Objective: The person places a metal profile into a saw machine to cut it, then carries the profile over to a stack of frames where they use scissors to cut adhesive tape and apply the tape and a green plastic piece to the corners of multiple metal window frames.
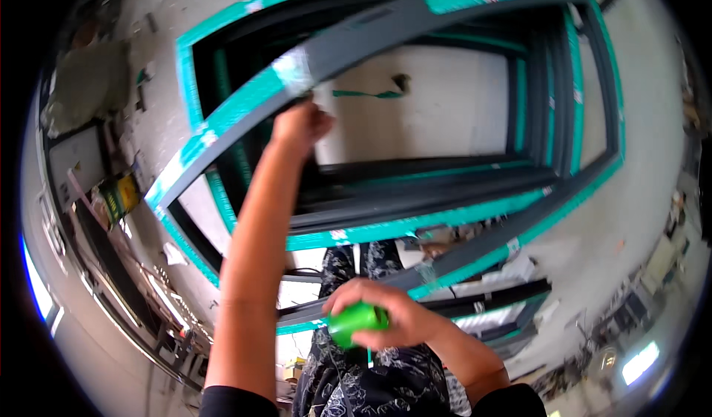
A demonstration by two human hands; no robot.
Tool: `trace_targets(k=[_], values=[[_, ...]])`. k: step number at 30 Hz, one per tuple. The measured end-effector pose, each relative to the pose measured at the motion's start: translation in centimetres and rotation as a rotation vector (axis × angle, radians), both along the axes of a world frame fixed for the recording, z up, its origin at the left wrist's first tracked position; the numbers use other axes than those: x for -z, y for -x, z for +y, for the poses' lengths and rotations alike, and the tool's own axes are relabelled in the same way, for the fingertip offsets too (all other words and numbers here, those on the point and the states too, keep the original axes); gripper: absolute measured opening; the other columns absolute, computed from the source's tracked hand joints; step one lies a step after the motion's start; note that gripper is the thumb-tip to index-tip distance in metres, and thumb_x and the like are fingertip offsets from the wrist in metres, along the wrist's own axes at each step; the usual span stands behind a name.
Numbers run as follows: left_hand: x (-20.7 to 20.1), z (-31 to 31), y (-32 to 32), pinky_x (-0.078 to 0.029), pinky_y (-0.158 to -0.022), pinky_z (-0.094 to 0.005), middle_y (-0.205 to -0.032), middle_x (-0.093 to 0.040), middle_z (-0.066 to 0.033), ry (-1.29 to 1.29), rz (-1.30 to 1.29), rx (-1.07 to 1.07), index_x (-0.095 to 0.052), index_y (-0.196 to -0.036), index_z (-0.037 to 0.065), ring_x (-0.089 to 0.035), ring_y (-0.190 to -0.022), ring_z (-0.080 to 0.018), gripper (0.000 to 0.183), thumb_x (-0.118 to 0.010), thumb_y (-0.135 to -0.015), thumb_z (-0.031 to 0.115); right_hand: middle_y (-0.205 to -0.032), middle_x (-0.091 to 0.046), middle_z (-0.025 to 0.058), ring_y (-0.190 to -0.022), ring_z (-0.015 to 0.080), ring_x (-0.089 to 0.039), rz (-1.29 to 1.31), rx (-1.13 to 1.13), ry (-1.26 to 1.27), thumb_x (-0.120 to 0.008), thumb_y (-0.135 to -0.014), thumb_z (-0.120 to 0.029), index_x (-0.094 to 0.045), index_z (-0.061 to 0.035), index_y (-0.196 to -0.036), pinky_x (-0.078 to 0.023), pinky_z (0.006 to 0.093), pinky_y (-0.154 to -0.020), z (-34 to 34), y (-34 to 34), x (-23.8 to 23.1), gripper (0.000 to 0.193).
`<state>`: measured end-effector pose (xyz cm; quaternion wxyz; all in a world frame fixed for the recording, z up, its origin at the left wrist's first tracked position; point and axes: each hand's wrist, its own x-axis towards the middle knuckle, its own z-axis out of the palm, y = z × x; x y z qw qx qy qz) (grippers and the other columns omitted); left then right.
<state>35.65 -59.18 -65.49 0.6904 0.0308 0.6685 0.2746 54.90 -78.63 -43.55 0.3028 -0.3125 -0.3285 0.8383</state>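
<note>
Wrapping seems in hand: the frame is gripped by the left hand, the roll by the right hand, tautness being likely needed.

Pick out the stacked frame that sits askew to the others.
The topmost frame, the one at the left hand: it slants across the frames beneath, which roughly line up with one another.

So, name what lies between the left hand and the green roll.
In the head view, from left hand to green roll: teal-edged near bars of the stacked frames, patterned trousers, then the fingers of the right hand.
</note>
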Motion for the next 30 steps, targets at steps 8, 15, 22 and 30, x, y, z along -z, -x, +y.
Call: trace_targets(k=[8,15,22,30], values=[[-2.3,-2.0,1.1,-0.038,-0.11,-0.0469,-0.107,-0.066,-0.0132,-0.164,-0.63,-0.346,-0.061,-0.095,-0.001,-0.055,-0.119,-0.0301,0.021,-0.052,-0.096,0.018,-0.119,-0.059,0.0143,-0.11,0.0293,-0.059,0.163,0.217,0.938,-0.066,-0.085,-0.017,-0.055,-0.0048,-0.114,-0.054,0.0465,-0.085,-19.6,-14.9,1.5,0.034],[-2.4,-15.8,6.6,-0.053,-0.085,-0.0337,-0.1,-0.067,-0.0104,0.029,0.013,0.2,-0.06,-0.109,0.003,-0.065,-0.097,-0.023,0.025,-0.055,-0.094,0.023,-0.109,-0.059,0.0128,-0.097,0.0309,-0.062,-0.708,0.881,1.228,-0.074,-0.08,-0.026,-0.051,-0.0087,-0.116,-0.057,0.0563,-0.076,-32.4,-18.5,19.2,0.046],[-6.5,-9.6,3.3,-0.05,-0.077,-0.0308,-0.093,-0.066,-0.0103,-0.747,0.801,0.825,-0.061,-0.105,0.001,-0.065,-0.084,-0.0211,0.017,-0.056,-0.092,0.01,-0.121,-0.062,0.0109,-0.111,0.0243,-0.059,-1.021,1.1,0.623,-0.075,-0.076,-0.022,-0.054,-0.0044,-0.125,-0.045,0.037,-0.094,-45.4,-28.9,39.7,0.056],[-8.6,6.3,3.6,-0.047,-0.081,-0.0418,-0.093,-0.063,-0.0211,-1.137,1.339,1.071,-0.063,-0.101,0.002,-0.061,-0.087,-0.0365,0.036,-0.05,-0.097,0.035,-0.13,-0.053,0.0055,-0.119,0.0225,-0.051,-0.813,0.987,0.974,-0.063,-0.089,-0.037,-0.044,-0.0145,-0.136,-0.042,0.0436,-0.099,-30.4,-19.8,21.6,0.055]])
